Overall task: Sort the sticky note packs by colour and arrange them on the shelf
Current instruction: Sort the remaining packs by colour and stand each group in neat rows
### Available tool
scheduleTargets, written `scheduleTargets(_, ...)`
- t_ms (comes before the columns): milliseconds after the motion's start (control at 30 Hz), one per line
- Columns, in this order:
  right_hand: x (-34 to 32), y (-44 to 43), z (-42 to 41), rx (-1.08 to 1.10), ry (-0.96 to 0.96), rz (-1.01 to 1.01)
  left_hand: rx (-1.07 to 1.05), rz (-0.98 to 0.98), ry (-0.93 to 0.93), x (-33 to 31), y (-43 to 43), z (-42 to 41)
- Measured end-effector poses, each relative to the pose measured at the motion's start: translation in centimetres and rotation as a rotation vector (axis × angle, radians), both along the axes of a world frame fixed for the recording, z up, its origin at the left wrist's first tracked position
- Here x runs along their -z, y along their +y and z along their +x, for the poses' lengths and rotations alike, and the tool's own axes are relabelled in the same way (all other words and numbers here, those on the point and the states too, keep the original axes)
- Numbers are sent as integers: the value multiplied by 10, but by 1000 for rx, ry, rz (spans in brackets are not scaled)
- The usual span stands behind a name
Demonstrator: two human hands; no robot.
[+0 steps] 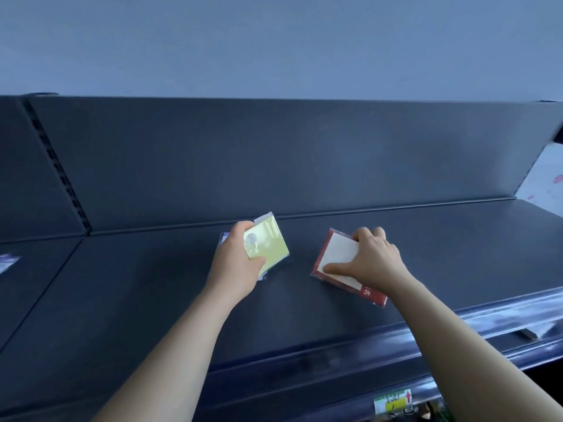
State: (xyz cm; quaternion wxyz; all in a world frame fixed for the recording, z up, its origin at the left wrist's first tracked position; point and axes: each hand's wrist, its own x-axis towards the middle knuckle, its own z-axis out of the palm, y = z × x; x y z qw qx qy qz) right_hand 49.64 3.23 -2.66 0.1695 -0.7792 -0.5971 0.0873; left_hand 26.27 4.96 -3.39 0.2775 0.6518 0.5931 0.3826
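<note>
My left hand (236, 263) grips a yellow sticky note pack (269, 243) in clear wrap, thumb on its top face, tilted above the dark shelf (152, 284). A purple-edged pack (224, 238) shows just behind that hand, mostly hidden. My right hand (370, 260) holds a red pack with a white top face (338, 257), thumb pressed on the white face and fingers curled over its far edge. The red pack lies on the shelf or just above it; I cannot tell which.
The shelf's dark back panel (274, 159) rises behind the packs. A slotted upright (58, 169) divides it from the left bay, where a blurred pale item (7, 261) lies. A price label (393, 402) sits on a lower rail at the bottom right.
</note>
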Motion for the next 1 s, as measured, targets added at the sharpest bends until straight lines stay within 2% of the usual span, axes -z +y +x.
scheduleTargets(267, -37, 13, -71, -279, 336, 156, -218, 68, -88, -1, -20, -68)
scheduleTargets(467, -57, 20, -154, -442, 430, 206, -418, 109, -163, -9, -43, -140)
scheduleTargets(700, -54, 21, -272, -559, 519, 191, -592, 201, -93, -14, -83, -247)
scheduleTargets(1000, -57, 10, -426, -621, 596, 177, -698, 246, -29, -25, -113, -395)
